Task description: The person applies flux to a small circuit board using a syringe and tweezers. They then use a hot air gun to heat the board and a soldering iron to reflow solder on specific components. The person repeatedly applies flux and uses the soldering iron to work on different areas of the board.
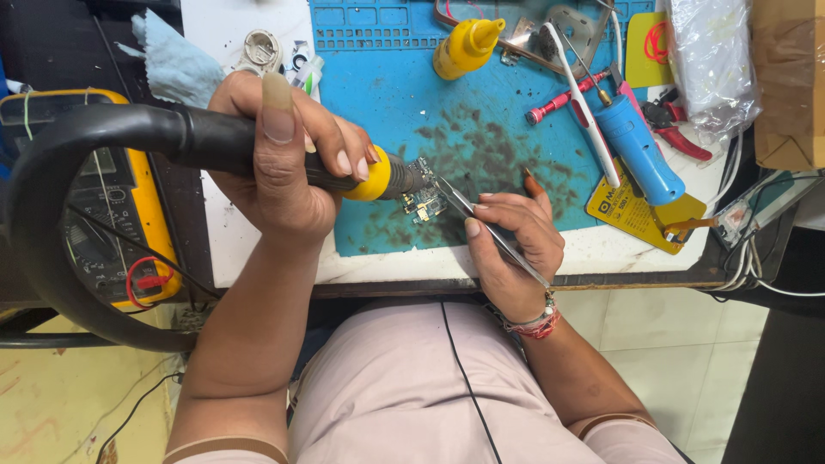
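The left hand is curled in a closed grip, thumb laid on top; the right hand is pinched shut, forearms angled inward.

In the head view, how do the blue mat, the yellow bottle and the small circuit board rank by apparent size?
1. blue mat
2. yellow bottle
3. small circuit board, partly hidden by the hot-air tool, so less sure.

Bench count, by kind.
You have one hot-air handpiece, one tweezers, one circuit board, one yellow bottle, one multimeter.
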